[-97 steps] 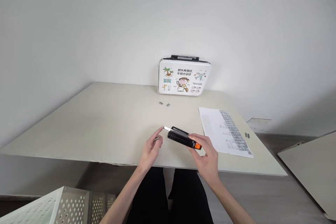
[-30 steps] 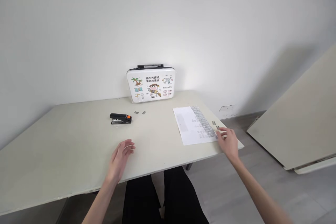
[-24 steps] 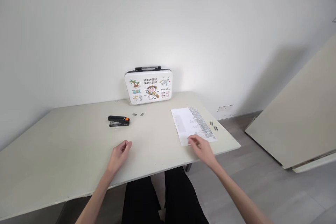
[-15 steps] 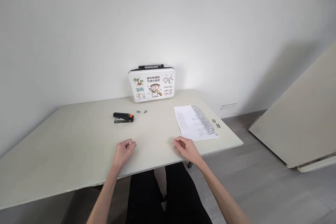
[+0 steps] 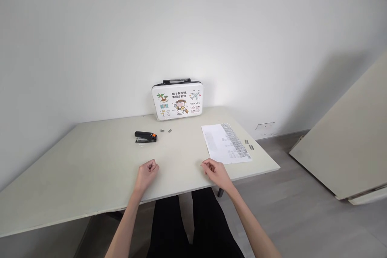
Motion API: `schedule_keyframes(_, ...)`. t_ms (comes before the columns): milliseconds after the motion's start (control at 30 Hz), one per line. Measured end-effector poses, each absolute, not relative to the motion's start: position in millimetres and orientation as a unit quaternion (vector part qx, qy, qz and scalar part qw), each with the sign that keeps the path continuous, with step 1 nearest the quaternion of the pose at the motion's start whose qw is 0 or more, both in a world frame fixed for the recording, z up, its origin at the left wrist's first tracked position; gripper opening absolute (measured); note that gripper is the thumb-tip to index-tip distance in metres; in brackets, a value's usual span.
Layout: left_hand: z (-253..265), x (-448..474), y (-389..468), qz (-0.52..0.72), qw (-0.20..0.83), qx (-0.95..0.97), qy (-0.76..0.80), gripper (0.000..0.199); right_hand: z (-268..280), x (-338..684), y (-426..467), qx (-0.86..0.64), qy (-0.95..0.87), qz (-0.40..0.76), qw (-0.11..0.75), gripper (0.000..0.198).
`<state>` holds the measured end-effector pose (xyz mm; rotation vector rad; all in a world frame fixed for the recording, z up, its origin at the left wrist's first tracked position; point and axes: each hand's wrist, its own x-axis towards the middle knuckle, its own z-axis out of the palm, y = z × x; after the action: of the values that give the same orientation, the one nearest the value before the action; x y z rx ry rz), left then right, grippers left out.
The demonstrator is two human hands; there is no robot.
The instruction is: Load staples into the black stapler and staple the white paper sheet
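My left hand (image 5: 147, 174) rests in a fist near the front edge of the table, with nothing visible in it. Just beyond it lies a black stapler (image 5: 146, 137) with an orange patch on top. Two short grey staple strips (image 5: 162, 131) are to the stapler's right. My right hand (image 5: 216, 171), its fingers curled closed, sits by the near left corner of a printed sheet of paper (image 5: 216, 143). Nothing shows in that hand either. Past the sheet's right side are two more grey strips (image 5: 251, 147).
A white cartoon-printed case (image 5: 167, 107) with a black handle stands upright at the back of the pale table (image 5: 99, 161), near the wall (image 5: 121, 48). On the right, a large pale panel (image 5: 347, 141) leans over the grey floor (image 5: 305, 209).
The view has shifted slightly, so the case, stapler and strips appear a little lower and further right. Both hands keep the same closed pose on the table.
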<state>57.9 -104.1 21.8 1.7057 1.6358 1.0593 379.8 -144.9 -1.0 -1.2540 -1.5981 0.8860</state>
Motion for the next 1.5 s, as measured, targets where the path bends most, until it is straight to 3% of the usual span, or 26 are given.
schedule_keyframes(367,17.6,54.6,-103.5,0.389,0.269,0.634,0.612,0.028,-5.7,379.5,-143.3,-0.519,-0.639,0.364,0.435,0.045)
schedule_keyframes(1500,14.7,56.0,-103.6,0.388,0.258,0.632,0.620,0.027,-10.9,384.1,-143.3,-0.510,-0.648,0.352,0.443,0.039)
